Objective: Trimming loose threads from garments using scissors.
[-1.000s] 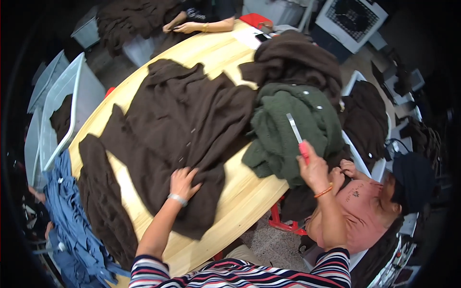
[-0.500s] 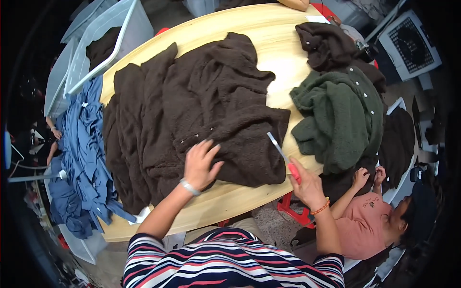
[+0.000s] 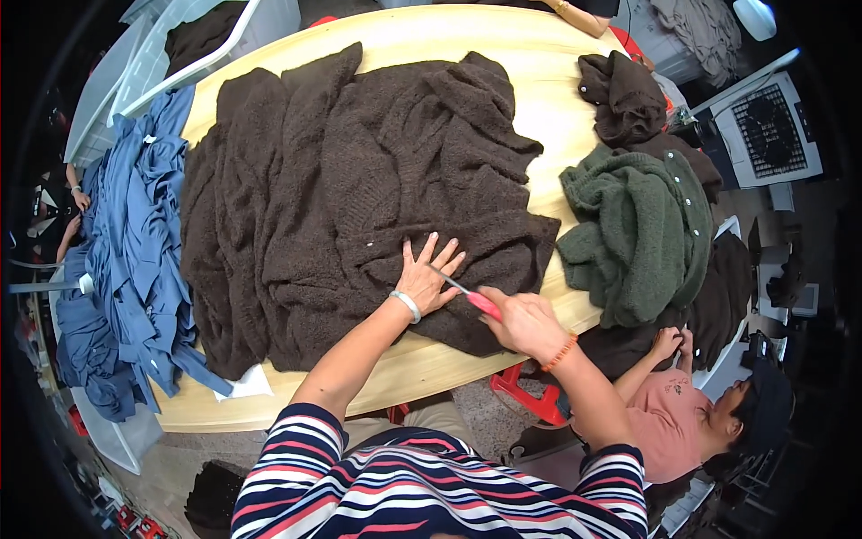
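Note:
Spread over the table lies a dark brown fuzzy knit garment (image 3: 404, 153), rumpled and folded in layers, with a small shiny button showing. My left hand (image 3: 427, 277) presses on its near part, fingers spread, palm down. In my right hand (image 3: 528, 323) is a pink-handled tool (image 3: 483, 304) with a slim metal blade. The blade's tip reaches my left hand's fingers, over the cloth; whether it touches them I cannot tell. A dark green fuzzy garment (image 3: 639, 234) with light buttons sits heaped to the right.
Blue garments (image 3: 148, 234) hang over the left edge of the wooden table (image 3: 359, 382). More brown garments (image 3: 624, 94) lie at the right. White plastic bins (image 3: 229, 40) stand far left. A person in a pink shirt (image 3: 673, 418) works close by on the right; other people's arms show beyond.
My left hand has slid right across the brown garment, its fingers spreading wider. My right hand has brought the tool leftward and turned its blade towards the left hand.

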Motion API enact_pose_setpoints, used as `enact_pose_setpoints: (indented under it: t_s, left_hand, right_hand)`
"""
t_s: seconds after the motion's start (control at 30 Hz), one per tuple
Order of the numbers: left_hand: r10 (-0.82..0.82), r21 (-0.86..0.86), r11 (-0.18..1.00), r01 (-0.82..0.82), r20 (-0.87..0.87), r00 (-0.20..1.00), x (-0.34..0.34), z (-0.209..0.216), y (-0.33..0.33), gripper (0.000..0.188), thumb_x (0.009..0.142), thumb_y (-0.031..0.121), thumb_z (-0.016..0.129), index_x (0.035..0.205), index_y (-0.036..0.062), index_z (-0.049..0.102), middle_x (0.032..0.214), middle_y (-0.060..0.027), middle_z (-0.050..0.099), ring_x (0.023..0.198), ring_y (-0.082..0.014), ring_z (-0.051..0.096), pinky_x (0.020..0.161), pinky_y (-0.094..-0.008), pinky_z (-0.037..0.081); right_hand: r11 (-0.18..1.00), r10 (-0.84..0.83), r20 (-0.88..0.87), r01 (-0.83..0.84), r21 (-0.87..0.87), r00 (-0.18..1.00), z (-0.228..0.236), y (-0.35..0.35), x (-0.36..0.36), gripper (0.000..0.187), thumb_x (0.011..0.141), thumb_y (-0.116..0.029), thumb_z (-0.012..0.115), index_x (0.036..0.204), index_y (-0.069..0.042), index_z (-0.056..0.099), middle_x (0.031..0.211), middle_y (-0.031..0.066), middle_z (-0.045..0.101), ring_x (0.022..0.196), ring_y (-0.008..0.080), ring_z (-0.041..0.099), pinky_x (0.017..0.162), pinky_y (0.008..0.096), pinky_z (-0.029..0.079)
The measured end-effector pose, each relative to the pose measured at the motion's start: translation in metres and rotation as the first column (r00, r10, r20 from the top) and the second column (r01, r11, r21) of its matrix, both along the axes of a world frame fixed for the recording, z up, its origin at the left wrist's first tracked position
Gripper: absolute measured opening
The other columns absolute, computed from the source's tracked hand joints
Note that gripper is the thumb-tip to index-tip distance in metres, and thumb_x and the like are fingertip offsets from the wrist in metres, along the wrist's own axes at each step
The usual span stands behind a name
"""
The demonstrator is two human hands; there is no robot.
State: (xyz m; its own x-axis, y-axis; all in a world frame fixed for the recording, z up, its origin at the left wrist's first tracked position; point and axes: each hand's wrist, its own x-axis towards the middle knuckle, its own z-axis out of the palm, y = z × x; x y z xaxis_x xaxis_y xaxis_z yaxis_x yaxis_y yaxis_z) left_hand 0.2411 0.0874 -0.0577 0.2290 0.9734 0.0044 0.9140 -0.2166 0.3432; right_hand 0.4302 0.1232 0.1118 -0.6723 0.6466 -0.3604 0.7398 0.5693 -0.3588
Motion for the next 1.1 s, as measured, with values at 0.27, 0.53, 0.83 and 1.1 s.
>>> enact_pose_setpoints:
  t_s: [0.27,0.53,0.83,1.1]
  left_hand:
    - [-0.025,0.019,0.999,0.027,-0.064,0.998,0.004,-0.022,0.000,0.063,0.085,0.054,0.053,0.140,0.0245,0.047,0.154,-0.0032,0.030,0.143,-0.0368,0.021,0.104,-0.0751,0.008]
    - [-0.016,-0.019,1.000,0.016,-0.017,1.000,0.006,0.005,-0.008,0.067,0.081,0.054,0.062,0.138,0.0216,0.048,0.153,-0.0026,0.031,0.143,-0.0345,0.018,0.105,-0.0735,0.014]
    - [-0.050,-0.011,0.999,0.050,-0.025,0.998,0.014,0.005,-0.002,0.066,0.078,0.046,0.064,0.138,0.0229,0.049,0.153,-0.0023,0.031,0.142,-0.0353,0.020,0.103,-0.0762,0.011]
    - [-0.038,-0.056,0.998,0.039,0.015,0.999,0.011,0.009,-0.006,0.064,0.081,0.049,0.064,0.138,0.0242,0.049,0.153,-0.0016,0.032,0.143,-0.0359,0.019,0.106,-0.0741,0.009]
  right_hand:
    - [0.981,0.134,-0.127,-0.113,0.161,0.983,-0.038,0.006,-0.081,0.029,0.080,-0.018,0.062,0.105,-0.005,0.060,0.072,0.0192,0.066,0.070,0.0341,0.067,0.061,0.0438,0.053]
    - [0.980,-0.071,0.066,0.057,0.190,0.995,-0.021,0.004,0.008,0.018,0.085,-0.021,0.060,0.089,-0.004,0.059,0.066,0.0168,0.065,0.066,0.0313,0.068,0.059,0.0422,0.053]
    - [0.986,0.013,-0.168,0.015,0.164,0.986,-0.040,0.002,-0.041,0.015,0.086,-0.018,0.058,0.089,-0.003,0.060,0.068,0.0175,0.066,0.066,0.0318,0.068,0.058,0.0419,0.053]
    - [0.978,-0.087,-0.059,0.096,0.183,0.994,-0.040,0.005,-0.004,0.015,0.084,-0.018,0.059,0.088,-0.004,0.060,0.069,0.0171,0.066,0.068,0.0306,0.069,0.061,0.0414,0.054]
